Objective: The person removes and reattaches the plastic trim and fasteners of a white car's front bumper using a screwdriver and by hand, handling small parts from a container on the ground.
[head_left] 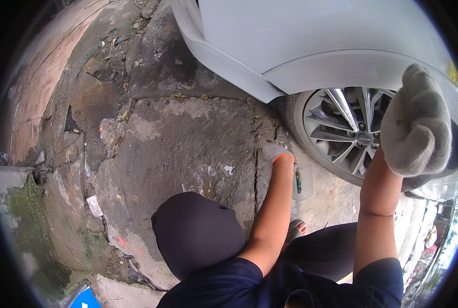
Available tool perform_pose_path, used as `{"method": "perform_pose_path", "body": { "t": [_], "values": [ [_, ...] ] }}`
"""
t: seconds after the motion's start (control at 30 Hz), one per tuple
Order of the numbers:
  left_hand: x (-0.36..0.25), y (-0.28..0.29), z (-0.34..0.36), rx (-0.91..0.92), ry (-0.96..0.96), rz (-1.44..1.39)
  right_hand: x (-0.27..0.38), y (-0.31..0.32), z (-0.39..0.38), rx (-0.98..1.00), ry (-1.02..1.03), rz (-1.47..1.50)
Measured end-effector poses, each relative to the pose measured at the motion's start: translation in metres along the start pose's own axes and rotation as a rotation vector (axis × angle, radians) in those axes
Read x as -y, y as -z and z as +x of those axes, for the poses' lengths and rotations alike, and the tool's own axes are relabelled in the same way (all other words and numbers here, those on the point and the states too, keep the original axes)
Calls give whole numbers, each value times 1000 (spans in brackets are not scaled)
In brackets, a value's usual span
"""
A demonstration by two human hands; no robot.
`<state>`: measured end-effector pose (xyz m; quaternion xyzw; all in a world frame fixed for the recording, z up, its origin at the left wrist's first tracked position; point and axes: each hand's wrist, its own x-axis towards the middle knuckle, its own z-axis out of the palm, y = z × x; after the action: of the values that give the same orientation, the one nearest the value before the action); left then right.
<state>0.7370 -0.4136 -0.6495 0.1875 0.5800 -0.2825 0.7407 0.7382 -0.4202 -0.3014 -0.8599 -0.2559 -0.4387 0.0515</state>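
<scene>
My left hand wears a white knit glove with an orange cuff. It reaches down near the cracked concrete, just left of the car's tyre; its fingers are too small and indistinct to read. Raised closer to me, my right hand has a thick whitish glove. Its fingers stretch upward in front of the grey car's fender, the thumb bent across, with no object visible in it. Whether it touches the car, I cannot tell. Behind it is the silver multi-spoke wheel. A clear shallow plastic tray with small green items lies beside my left forearm.
The silver-grey car body overhangs the far right. Broken, damp concrete spreads to the left, with a crack, loose rubble and a white scrap. My dark-clad knee and sandalled foot are near. A blue object sits lower left.
</scene>
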Motion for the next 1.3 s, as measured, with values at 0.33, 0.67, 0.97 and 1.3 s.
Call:
{"method": "perform_pose_path", "body": {
  "t": [0.33, 0.67, 0.97, 1.3],
  "values": [
    [-42, -26, -27, 221, -951, 31, 26, -69, -147, 632, -163, 276],
    [-60, -47, -115, 1125, 176, 83, 62, -9, -170, 655, -524, 33],
    [-20, -42, -86, 1238, 262, 31, 63, -12, -178, 626, -584, 91],
    [-30, -47, -97, 1387, 291, -115, 55, -9, -186, 643, -702, 93]
  ]
}}
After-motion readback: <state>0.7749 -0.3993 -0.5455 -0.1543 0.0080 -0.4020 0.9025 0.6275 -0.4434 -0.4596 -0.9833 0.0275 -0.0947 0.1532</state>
